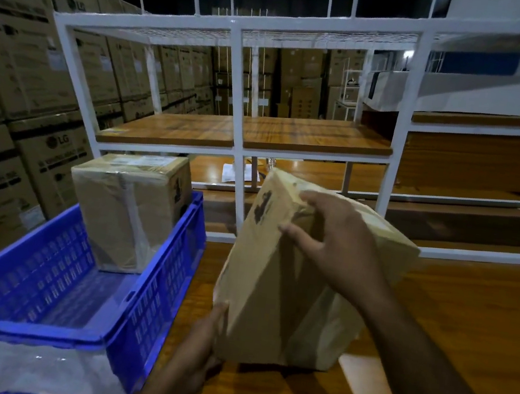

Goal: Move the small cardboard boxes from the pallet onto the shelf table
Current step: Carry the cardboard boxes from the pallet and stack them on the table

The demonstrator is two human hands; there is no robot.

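A small taped cardboard box (273, 282) is tilted above the wooden table top (467, 326), held between both hands. My right hand (336, 237) grips its upper edge, fingers curled over the top. My left hand (201, 342) holds its lower left corner from below. A second small cardboard box (126, 208) stands upright in the far end of a blue plastic crate (151, 295) at the left. The white metal shelf frame (239, 120) with wooden shelf boards (251, 132) rises just behind the held box.
Stacks of large LG cartons (19, 69) fill the left side and the background. A white paper (235, 173) lies on the lower wooden surface behind the frame. A wire mesh top shelf (274, 37) spans the frame.
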